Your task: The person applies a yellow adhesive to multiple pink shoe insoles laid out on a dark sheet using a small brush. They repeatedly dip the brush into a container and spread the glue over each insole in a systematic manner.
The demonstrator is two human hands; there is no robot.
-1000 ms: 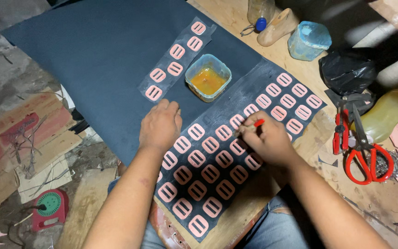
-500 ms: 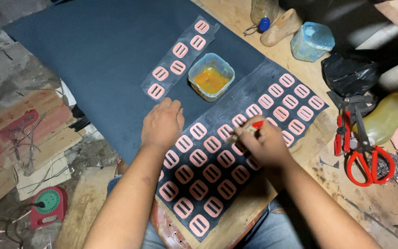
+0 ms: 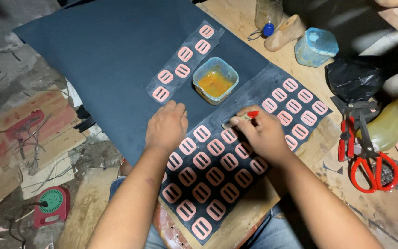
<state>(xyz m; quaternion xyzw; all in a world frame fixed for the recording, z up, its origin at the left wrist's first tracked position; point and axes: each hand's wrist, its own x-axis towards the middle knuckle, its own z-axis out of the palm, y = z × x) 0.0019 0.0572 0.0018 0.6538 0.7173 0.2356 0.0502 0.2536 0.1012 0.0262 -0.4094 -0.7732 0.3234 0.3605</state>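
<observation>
A dark sheet carrying several pink slotted pieces lies on a larger dark blue sheet. My left hand rests flat on its upper left edge, fingers together. My right hand grips a small red-handled brush whose tip touches the sheet beside a pink piece. A square plastic tub of orange glue stands just above both hands. A narrow strip with more pink pieces lies left of the tub.
Red-handled scissors and red pliers lie on the wooden bench at right. A black bag, a light blue tub, a wooden shoe last and a bottle stand behind. A red-green device sits on the floor.
My right hand has shifted the brush slightly up and left along the sheet. My left hand has stayed pressed in the same spot.
</observation>
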